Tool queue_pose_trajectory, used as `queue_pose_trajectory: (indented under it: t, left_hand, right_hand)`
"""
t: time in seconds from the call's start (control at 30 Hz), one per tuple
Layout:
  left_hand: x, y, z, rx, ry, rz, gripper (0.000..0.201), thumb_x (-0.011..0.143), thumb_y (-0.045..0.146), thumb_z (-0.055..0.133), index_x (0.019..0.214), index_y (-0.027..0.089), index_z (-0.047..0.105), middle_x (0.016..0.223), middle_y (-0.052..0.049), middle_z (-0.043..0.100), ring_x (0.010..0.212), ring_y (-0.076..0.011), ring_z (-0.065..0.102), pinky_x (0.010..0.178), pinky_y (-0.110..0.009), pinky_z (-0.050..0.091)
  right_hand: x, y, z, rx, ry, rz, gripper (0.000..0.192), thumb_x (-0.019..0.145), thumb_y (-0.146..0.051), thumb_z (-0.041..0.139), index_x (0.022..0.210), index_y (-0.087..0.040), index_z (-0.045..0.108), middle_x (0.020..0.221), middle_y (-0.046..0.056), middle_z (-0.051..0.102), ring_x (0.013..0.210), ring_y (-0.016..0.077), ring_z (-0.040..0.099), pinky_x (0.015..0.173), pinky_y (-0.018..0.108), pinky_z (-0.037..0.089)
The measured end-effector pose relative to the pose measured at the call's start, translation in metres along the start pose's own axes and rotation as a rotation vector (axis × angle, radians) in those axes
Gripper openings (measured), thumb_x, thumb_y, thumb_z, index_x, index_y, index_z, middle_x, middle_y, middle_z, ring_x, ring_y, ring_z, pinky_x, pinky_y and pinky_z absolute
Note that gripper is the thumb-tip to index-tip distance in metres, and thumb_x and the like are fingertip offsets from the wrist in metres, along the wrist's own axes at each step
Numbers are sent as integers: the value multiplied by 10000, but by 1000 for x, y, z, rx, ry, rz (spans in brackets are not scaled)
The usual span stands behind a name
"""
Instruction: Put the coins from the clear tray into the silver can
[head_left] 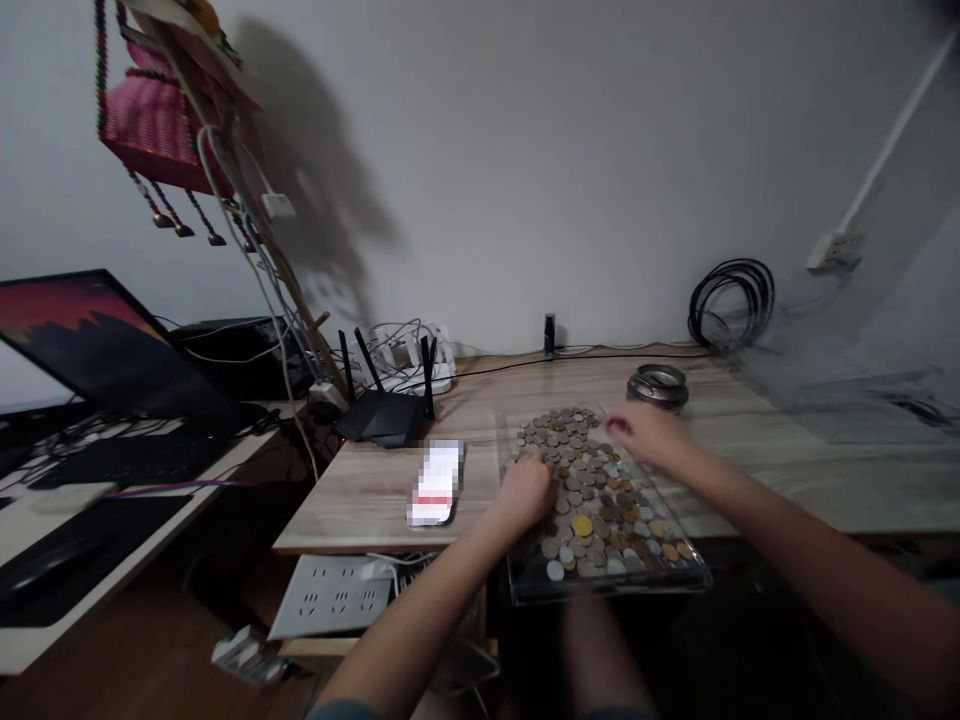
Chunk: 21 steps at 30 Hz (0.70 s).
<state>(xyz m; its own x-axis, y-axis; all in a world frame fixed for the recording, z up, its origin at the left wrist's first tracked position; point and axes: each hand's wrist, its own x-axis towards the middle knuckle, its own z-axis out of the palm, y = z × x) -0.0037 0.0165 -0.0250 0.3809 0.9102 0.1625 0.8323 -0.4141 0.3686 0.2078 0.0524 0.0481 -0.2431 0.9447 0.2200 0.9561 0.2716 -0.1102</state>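
Observation:
Many coins [582,497], silver with some gold-coloured, lie spread in a shallow clear plastic tray [609,592] that juts past the table's front edge. My left hand [529,490] rests over the coins at the tray's left side. Its fingers are curled down, and what they hold, if anything, is hidden. Toward the back right of the tray, my right hand [649,435] is over the rim with its fingers bent together. Whatever sits between those fingertips is too small to make out. Just behind the right hand stands a round metal-rimmed jar [657,383].
Left of the tray lies a phone [436,483] with a lit screen. A black router [386,415] with antennas stands behind it. Coiled black cable [731,300] leans on the wall, and a small dark bottle [550,335] stands at the back. A laptop [105,350] occupies the left desk.

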Motion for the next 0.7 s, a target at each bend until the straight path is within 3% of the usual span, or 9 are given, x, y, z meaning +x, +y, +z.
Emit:
queue_pose_trajectory:
  t: [0.1, 0.2, 0.33, 0.4, 0.47, 0.53, 0.6, 0.63, 0.7]
  left_hand:
    - [9, 9, 1, 39, -133, 14, 302, 781, 359, 457, 971, 157, 577, 967, -116, 594, 879, -207, 574, 777, -301, 440]
    - [24, 15, -2, 42, -208, -19, 299, 780, 298, 457, 1022, 143, 535, 976, -123, 598, 878, -208, 579, 749, -285, 443]
    - [25, 19, -19, 51, -79, -172, 269, 789, 181, 392, 1020, 111, 511, 1010, -151, 570, 889, -205, 570, 735, -283, 435]
    - [5, 27, -29, 57, -51, -173, 264, 803, 205, 376, 1007, 121, 521, 1012, -144, 562, 872, -203, 565, 733, -293, 433]
    - [-26, 38, -35, 32, -84, -86, 271, 832, 289, 356, 969, 150, 543, 964, -111, 572, 844, -194, 560, 732, -297, 435]
    - [-59, 50, -32, 18, -72, 58, 317, 833, 404, 364, 1007, 196, 529, 1013, -79, 556, 904, -198, 533, 763, -308, 432]
    - [-85, 57, -22, 121, -88, 127, 434, 740, 529, 478, 1009, 192, 525, 1040, -89, 542, 969, -261, 497, 762, -363, 436]
    - [-93, 58, -15, 179, -123, 146, 436, 735, 514, 498, 1011, 177, 525, 1032, -99, 542, 961, -270, 498, 739, -367, 444]
    - [-99, 55, -4, 281, -201, 190, 253, 809, 336, 454, 971, 159, 536, 960, -98, 564, 911, -243, 524, 704, -341, 451]
  right_hand:
    - [-19, -21, 40, 140, -234, -205, 202, 704, -246, 527, 871, -202, 633, 797, 42, 632, 730, 162, 555, 634, 238, 368]
    - [-22, -33, 63, 168, -234, -264, 199, 678, -230, 547, 860, -169, 599, 836, 64, 609, 768, 176, 541, 657, 252, 368]
    - [-13, -37, 73, 164, -281, -272, 184, 644, -190, 556, 824, -151, 564, 825, 72, 594, 736, 171, 526, 631, 250, 362]
    - [-9, -38, 74, 195, -308, -262, 181, 641, -161, 548, 822, -155, 561, 813, 61, 595, 730, 159, 522, 628, 238, 360]
    - [-6, -38, 74, 220, -322, -247, 175, 633, -153, 559, 808, -158, 565, 817, 56, 596, 735, 153, 520, 628, 229, 359]
    - [-5, -38, 73, 229, -320, -229, 171, 625, -166, 580, 796, -157, 570, 822, 55, 597, 730, 150, 517, 614, 224, 357]
    - [-4, -39, 74, 251, -322, -201, 183, 608, -164, 597, 790, -159, 573, 785, 40, 599, 691, 140, 515, 578, 215, 348]
    - [-4, -40, 74, 267, -323, -190, 197, 598, -152, 602, 792, -161, 575, 757, 30, 600, 668, 133, 512, 559, 209, 341]
    - [-3, -43, 76, 303, -328, -171, 226, 576, -109, 599, 794, -166, 587, 706, 8, 598, 628, 117, 507, 533, 196, 331]
